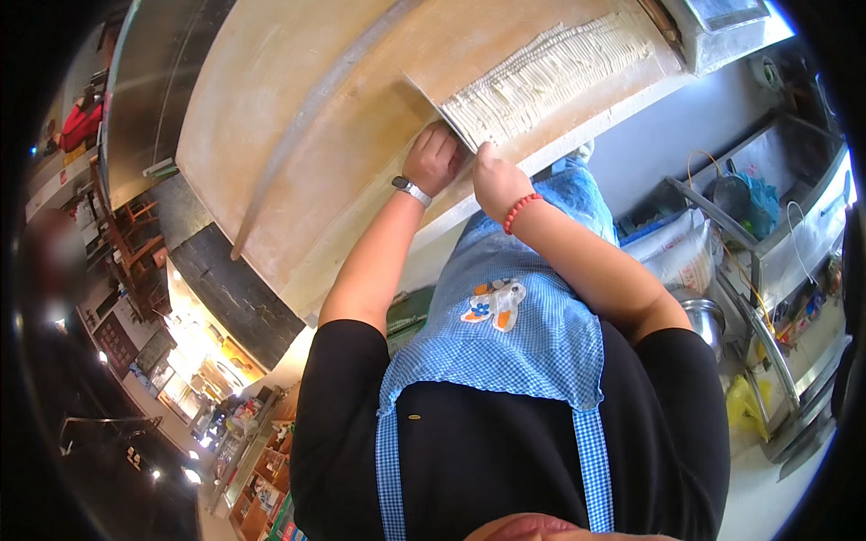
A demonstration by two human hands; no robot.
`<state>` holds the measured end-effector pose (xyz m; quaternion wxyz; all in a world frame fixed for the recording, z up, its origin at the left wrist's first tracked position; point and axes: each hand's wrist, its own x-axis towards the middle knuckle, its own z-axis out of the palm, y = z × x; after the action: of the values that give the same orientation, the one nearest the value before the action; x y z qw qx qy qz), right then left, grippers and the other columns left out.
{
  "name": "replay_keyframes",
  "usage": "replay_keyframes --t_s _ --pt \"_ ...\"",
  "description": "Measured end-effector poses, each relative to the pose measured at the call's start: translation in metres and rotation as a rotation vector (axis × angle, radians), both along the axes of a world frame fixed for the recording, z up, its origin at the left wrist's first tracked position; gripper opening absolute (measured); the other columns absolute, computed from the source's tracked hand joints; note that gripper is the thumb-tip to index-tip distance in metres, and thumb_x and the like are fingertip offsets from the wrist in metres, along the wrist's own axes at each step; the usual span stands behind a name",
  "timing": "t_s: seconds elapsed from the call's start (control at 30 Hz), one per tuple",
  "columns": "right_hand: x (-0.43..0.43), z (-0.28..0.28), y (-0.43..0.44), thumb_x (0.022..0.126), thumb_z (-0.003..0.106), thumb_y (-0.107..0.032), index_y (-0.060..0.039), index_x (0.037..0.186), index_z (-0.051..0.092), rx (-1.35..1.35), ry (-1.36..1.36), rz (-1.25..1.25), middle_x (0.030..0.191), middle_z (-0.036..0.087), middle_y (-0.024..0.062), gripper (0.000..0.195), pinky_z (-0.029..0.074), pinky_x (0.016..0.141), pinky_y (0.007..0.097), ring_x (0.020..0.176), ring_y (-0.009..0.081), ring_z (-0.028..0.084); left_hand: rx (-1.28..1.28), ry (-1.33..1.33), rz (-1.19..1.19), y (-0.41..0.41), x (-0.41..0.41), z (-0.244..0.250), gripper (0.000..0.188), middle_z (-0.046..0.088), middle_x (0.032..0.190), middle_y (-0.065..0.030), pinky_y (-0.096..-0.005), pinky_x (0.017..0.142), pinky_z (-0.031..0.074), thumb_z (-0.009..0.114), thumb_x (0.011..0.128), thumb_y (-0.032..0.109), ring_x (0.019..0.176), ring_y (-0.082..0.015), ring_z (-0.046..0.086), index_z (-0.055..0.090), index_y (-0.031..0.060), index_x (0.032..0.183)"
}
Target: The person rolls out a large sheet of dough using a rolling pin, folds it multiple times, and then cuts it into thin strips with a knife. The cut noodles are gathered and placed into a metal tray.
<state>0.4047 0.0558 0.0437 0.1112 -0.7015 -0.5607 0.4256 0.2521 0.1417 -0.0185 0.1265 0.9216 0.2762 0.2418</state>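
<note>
A broad, thin metal blade (443, 116) stands on edge on a floury wooden board (325, 169), at the left end of a long row of cut dough strips (541, 74). My right hand (499, 181), with a red bead bracelet, is closed at the blade's near end; the handle itself is hidden. My left hand (434, 159), with a watch on a light band, has curled fingers against the blade's left side; its fingertips are hidden, so I cannot tell whether it grips. The strips lie close together, right of the blade.
A long wooden rod (287, 138) lies across the board's left part. A metal-edged box (727, 34) stands at the board's far right corner. To the right are a metal sink-like basin (798, 250), white sacks (676, 250) and a metal pot (703, 318). A person in red is far left.
</note>
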Motion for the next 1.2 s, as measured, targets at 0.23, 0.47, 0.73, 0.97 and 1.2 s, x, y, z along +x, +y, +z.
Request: replay_keyframes --t_s 0.23,0.47,0.73,0.97,1.2 --pt "0.023 0.026 -0.029 0.089 0.048 -0.007 0.0052 0.102 0.043 -0.038 0.074 0.027 0.073 0.064 0.0299 0.018 0.053 0.063 0.0543 0.071 0.0471 0.066 -0.022 0.055 -0.029 0.000 -0.011 -0.005 0.021 0.064 0.106 -0.0168 -0.0424 0.089 0.053 0.070 0.076 0.006 0.100 -0.0348 0.062 0.065 0.0008 0.097" --pt "-0.004 -0.006 -0.010 0.091 0.041 -0.004 0.0058 0.106 0.042 -0.038 0.026 -0.009 0.079 0.066 0.0310 0.018 0.053 0.066 0.0538 0.075 0.0462 0.067 -0.014 0.054 -0.004 -0.004 -0.011 -0.005 0.020 0.065 0.104 -0.0170 -0.0431 0.086 0.052 0.069 0.075 0.006 0.097 -0.0345 0.062 0.066 0.0011 0.094" --pt "0.020 -0.013 0.007 0.092 0.044 -0.010 0.0037 0.108 0.046 0.024 0.067 0.000 0.081 0.066 0.0322 0.021 0.052 0.073 0.0559 0.081 0.0465 0.068 -0.126 0.024 0.123 -0.016 -0.004 0.018 0.015 0.062 0.104 -0.0155 -0.0420 0.085 0.051 0.067 0.081 0.007 0.097 -0.0347 0.060 0.060 0.0042 0.094" --pt "0.106 0.049 -0.027 0.095 0.053 -0.021 0.0050 0.103 0.046 0.058 0.355 -0.202 0.076 0.064 0.0306 0.028 0.053 0.063 0.0506 0.067 0.0462 0.065 -0.304 0.018 0.581 -0.101 -0.018 0.015 0.019 0.062 0.092 -0.0153 -0.0430 0.084 0.049 0.071 0.087 0.018 0.092 -0.0351 0.060 0.059 0.0048 0.091" --pt "0.156 0.038 -0.069 0.098 0.052 -0.010 0.0012 0.105 0.042 0.112 0.966 -0.585 0.064 0.054 0.0076 0.016 0.048 0.044 0.0322 0.048 0.0167 0.056 -1.445 -0.392 0.366 -0.153 0.097 0.044 0.038 0.069 0.086 -0.0066 -0.0278 0.068 0.053 0.058 0.100 0.040 0.075 -0.0154 0.067 0.061 0.0027 0.104"
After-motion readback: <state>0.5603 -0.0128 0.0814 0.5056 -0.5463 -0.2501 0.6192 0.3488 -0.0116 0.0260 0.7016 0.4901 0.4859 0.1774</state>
